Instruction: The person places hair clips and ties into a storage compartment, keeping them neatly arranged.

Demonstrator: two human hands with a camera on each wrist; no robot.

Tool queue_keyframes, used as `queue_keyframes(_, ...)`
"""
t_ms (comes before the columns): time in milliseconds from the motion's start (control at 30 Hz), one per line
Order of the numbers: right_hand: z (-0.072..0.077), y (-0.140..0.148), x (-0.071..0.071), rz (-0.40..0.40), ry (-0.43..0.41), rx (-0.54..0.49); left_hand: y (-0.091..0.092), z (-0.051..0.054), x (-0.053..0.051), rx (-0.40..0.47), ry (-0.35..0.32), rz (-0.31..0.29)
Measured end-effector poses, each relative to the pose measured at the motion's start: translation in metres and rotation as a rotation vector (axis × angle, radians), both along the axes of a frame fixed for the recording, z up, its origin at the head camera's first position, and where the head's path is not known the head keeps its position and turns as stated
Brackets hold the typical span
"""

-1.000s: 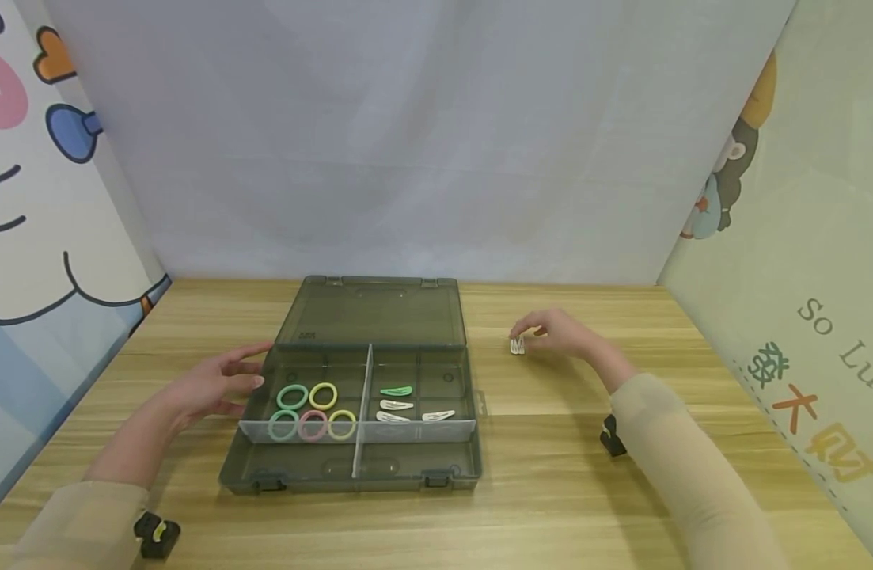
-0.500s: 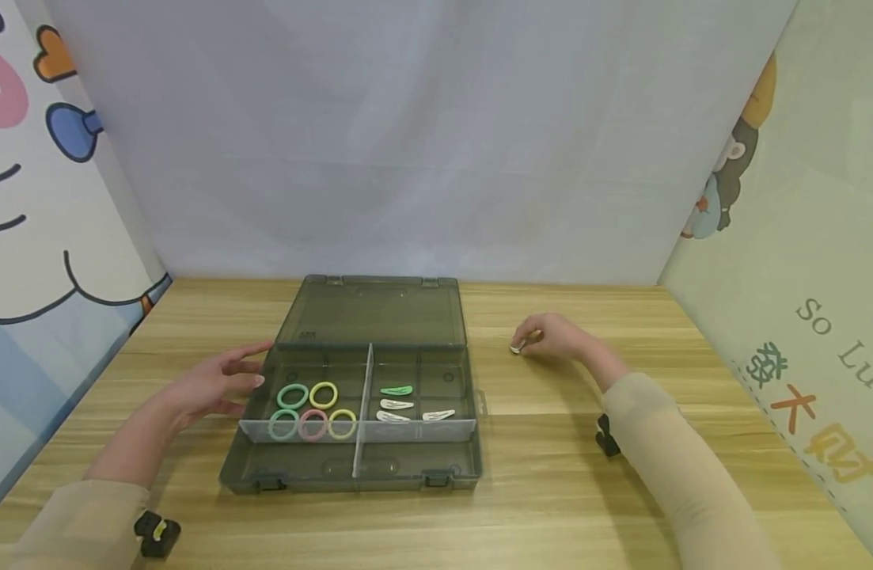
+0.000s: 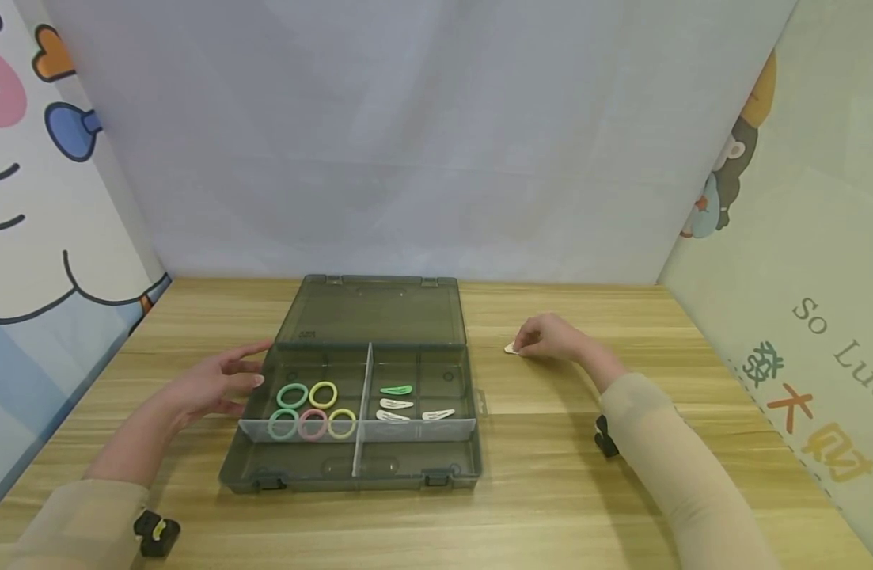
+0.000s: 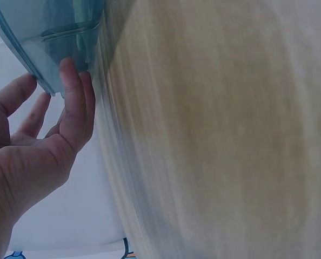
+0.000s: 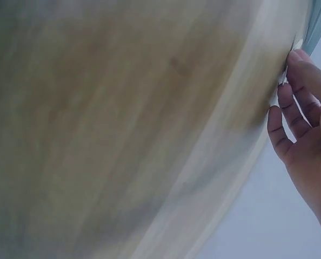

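Note:
My right hand (image 3: 550, 337) is low over the table to the right of the box, thumb and fingers pinching a white snap hair clip (image 3: 510, 348). The clip's end pokes out left of the fingertips; the rest is covered, so whether a second clip lies there cannot be told. Beside the left wall of an open grey see-through organizer box (image 3: 351, 484), my left hand (image 3: 211, 385) touches it with extended fingers, as the left wrist view of that hand (image 4: 47, 129) also shows. A green hair clip (image 3: 396, 390) and several white clips (image 3: 396, 404) lie in the right compartment.
Green, yellow and pink rings (image 3: 313, 426) lie in the box's left compartment. Pale dividers (image 3: 301, 431) split the box, and its lid (image 3: 379, 313) lies folded back. A white cloth (image 3: 422, 158) rises behind the wooden table (image 3: 550, 491).
My right fingers have closed on the white clip, which was seen between parted fingers. Its tip now points left, slightly nearer the box. The left hand stays in place.

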State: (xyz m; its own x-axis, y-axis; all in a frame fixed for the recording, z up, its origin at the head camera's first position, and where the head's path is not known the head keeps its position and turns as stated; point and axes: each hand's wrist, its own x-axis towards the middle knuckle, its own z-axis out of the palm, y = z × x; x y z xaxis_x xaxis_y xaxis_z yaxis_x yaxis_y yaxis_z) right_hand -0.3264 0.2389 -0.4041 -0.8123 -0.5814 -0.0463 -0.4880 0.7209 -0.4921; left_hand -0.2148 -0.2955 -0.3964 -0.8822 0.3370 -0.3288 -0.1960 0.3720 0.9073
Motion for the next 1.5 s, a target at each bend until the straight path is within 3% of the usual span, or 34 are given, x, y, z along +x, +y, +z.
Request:
queue_keyframes(633,0.001,-0.004,0.000,-0.043,-0.071,-0.039,0.000,0.000,0.000,0.014,-0.010,0.007)
queue_keyframes(933,0.004,-0.006,0.005,-0.005,-0.083,-0.031,-0.001,-0.001,0.000,0.009,-0.008,-0.001)
queue_keyframes(1500,0.044,-0.026,0.022,0.041,-0.070,-0.114,-0.002,-0.004,-0.001,0.013,-0.004,-0.004)
